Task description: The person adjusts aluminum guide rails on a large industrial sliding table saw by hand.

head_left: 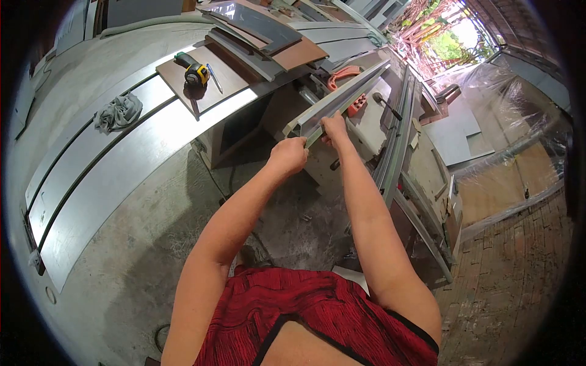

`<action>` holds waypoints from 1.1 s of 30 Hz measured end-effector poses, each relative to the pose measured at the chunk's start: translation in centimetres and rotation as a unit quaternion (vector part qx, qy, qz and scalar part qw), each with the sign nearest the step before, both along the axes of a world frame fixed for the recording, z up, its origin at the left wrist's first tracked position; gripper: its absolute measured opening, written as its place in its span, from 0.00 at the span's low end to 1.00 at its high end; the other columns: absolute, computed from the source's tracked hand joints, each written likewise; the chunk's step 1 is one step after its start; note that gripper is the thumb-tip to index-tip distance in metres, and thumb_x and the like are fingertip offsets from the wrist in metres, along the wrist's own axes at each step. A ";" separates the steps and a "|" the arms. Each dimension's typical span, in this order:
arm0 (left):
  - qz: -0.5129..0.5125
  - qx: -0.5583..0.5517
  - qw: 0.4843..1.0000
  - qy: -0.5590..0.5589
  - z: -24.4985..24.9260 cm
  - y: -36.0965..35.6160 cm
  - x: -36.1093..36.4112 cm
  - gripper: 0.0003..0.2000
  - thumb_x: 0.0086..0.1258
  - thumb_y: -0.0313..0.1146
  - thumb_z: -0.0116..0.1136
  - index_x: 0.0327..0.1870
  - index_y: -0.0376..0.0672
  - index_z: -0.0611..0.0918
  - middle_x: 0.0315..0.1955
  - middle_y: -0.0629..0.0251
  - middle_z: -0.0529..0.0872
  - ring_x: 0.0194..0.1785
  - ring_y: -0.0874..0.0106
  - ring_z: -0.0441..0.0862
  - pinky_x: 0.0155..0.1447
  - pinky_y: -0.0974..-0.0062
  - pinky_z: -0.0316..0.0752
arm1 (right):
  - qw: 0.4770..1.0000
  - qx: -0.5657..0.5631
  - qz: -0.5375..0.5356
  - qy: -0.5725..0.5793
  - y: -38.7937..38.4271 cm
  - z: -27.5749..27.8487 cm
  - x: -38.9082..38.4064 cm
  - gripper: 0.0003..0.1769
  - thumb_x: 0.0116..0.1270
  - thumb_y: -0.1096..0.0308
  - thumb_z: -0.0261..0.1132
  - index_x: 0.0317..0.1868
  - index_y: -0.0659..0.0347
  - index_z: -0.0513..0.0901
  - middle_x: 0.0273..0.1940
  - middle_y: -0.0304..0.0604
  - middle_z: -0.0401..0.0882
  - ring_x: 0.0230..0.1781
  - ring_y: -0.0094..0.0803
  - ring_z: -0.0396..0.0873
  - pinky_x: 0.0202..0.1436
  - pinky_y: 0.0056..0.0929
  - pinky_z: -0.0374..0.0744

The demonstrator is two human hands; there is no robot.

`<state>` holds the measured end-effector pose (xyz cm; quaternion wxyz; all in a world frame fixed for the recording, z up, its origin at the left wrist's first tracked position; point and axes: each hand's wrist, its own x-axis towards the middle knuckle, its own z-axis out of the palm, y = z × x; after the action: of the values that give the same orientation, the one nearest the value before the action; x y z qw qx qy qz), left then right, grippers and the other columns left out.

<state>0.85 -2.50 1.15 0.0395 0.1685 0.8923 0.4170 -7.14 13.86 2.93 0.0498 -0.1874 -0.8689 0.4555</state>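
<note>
Both my hands are closed on a long, pale metal profile (351,88) that stretches away from me toward the upper right. My left hand (289,155) grips its near end, fingers wrapped round the edge. A little farther along, my right hand (334,129) holds the profile's right side. Beyond the right hand, an orange tool (343,75) and a red-orange block with holes (357,105) lie on the work surface. A dark-handled tool (387,105) lies to their right. What is beneath the profile is partly hidden.
On the left, a long metal-topped table (131,152) bears a grey cloth (119,113) and a brown board (229,82) with a yellow-black tape measure (196,74) and blue pen (214,78). Stacked panels (259,27) stand behind. Long metal bars (398,131) lie at right.
</note>
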 end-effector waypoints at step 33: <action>-0.020 -0.060 0.998 -0.012 0.5 2.1 -2.3 0.19 0.60 0.39 0.56 0.51 0.42 0.75 0.41 0.49 0.82 0.47 0.52 0.79 0.51 0.58 0.73 | 0.999 -0.042 0.008 -0.012 5.3 -0.6 -5.3 0.24 0.50 0.69 0.59 0.49 0.59 0.63 0.26 0.46 0.70 0.08 0.32 0.67 0.09 0.32 0.63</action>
<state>-1.48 -0.35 1.65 0.0691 0.1787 0.9117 0.3635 -12.40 19.19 2.37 0.0278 -0.1883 -0.8509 0.4897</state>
